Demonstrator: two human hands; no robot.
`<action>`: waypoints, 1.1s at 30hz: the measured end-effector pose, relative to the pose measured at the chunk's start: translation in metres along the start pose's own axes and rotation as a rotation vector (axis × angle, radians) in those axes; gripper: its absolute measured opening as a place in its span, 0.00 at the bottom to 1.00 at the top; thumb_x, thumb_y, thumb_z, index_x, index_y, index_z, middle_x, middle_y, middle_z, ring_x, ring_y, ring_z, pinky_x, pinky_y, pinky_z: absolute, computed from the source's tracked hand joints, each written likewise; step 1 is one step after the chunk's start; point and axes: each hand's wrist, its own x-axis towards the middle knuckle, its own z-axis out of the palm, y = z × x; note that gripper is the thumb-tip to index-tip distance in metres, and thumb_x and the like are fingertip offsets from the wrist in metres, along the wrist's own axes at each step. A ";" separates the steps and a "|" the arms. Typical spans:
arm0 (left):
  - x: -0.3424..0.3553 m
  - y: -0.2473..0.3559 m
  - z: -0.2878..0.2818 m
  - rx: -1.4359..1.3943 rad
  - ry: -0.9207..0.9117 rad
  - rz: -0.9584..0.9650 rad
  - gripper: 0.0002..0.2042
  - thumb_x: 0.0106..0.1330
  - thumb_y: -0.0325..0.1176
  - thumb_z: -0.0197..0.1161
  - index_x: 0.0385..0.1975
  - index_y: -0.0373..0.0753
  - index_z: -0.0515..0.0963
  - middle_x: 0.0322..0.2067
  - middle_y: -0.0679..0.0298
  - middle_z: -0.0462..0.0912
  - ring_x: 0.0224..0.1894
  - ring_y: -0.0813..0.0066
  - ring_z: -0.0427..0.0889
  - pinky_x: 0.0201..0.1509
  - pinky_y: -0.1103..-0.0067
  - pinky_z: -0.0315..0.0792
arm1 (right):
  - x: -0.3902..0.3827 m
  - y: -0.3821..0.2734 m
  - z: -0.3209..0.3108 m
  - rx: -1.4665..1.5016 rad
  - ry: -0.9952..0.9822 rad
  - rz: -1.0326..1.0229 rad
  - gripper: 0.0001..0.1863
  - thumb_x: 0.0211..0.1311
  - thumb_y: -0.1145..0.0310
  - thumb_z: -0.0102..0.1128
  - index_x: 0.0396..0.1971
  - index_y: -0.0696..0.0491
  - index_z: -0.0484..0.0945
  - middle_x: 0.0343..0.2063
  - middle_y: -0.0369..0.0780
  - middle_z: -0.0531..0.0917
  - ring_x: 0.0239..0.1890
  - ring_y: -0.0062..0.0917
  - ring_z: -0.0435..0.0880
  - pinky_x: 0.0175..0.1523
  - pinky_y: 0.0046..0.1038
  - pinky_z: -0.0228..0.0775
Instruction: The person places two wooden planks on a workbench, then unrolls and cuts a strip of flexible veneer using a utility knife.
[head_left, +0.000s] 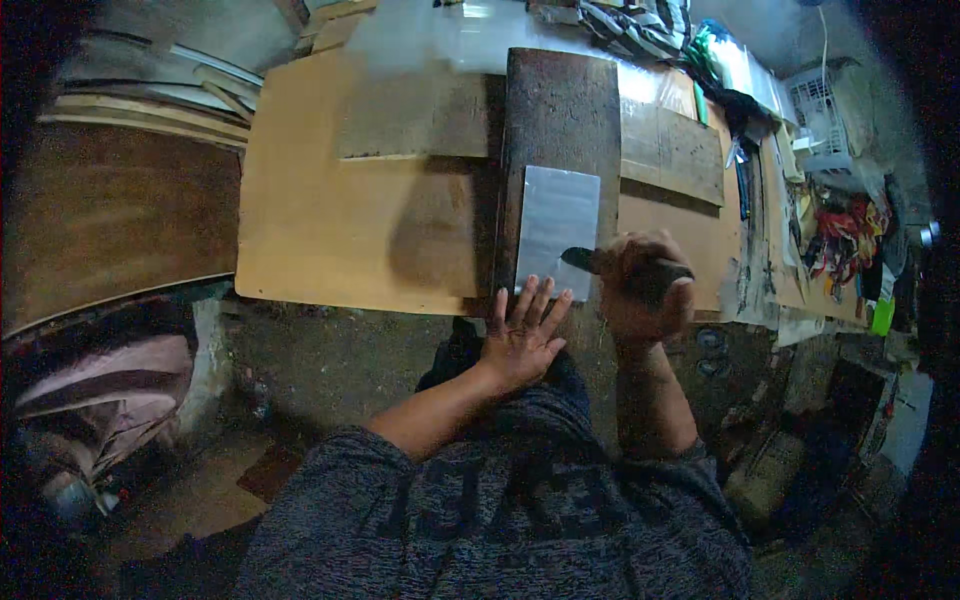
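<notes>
A pale grey, flat rectangular sheet (558, 215) lies on a long dark wooden board (565, 100), which runs away from me across the table. My left hand (522, 338) is open, its spread fingers pressing on the sheet's near end and the board beside it. My right hand (648, 285), slightly blurred, is closed around a dark tool with a rounded, blade-like end (578, 259). That end reaches over the right part of the sheet; whether it touches the surface I cannot tell. The grip hides most of the tool.
Beneath the board is a tan tabletop (320, 220), with flat wooden planks (420, 115) on either side. A brown panel (120, 210) stands left. To the right are a heap of colourful scraps (845, 245) and a white plastic basket (815, 105); striped cloth (635, 30) lies at the back.
</notes>
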 end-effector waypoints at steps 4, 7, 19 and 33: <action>0.000 0.002 -0.004 0.000 -0.029 -0.017 0.36 0.59 0.51 0.56 0.67 0.51 0.51 0.68 0.57 0.45 0.71 0.59 0.40 0.67 0.53 0.32 | -0.005 -0.018 0.006 0.076 -0.103 -0.126 0.31 0.54 0.42 0.54 0.38 0.60 0.71 0.27 0.40 0.70 0.31 0.30 0.67 0.37 0.34 0.61; 0.001 0.001 -0.003 0.012 -0.031 -0.013 0.36 0.59 0.52 0.55 0.67 0.51 0.51 0.68 0.57 0.46 0.71 0.58 0.41 0.67 0.52 0.32 | -0.005 -0.007 -0.012 0.061 0.079 -0.042 0.30 0.54 0.43 0.55 0.38 0.59 0.71 0.28 0.40 0.71 0.33 0.31 0.68 0.41 0.35 0.63; -0.006 0.001 -0.002 0.103 0.027 0.025 0.38 0.57 0.55 0.57 0.67 0.51 0.52 0.67 0.59 0.48 0.70 0.59 0.41 0.67 0.52 0.33 | -0.005 -0.006 -0.012 -0.251 -0.104 -0.128 0.33 0.54 0.42 0.55 0.39 0.63 0.73 0.27 0.43 0.73 0.28 0.30 0.70 0.34 0.31 0.62; -0.012 -0.003 0.011 0.115 0.093 0.039 0.32 0.58 0.52 0.56 0.62 0.44 0.62 0.64 0.58 0.53 0.69 0.56 0.43 0.67 0.52 0.39 | -0.024 -0.016 0.057 0.065 -0.046 -0.076 0.33 0.52 0.39 0.55 0.31 0.61 0.70 0.25 0.42 0.70 0.30 0.32 0.68 0.39 0.34 0.60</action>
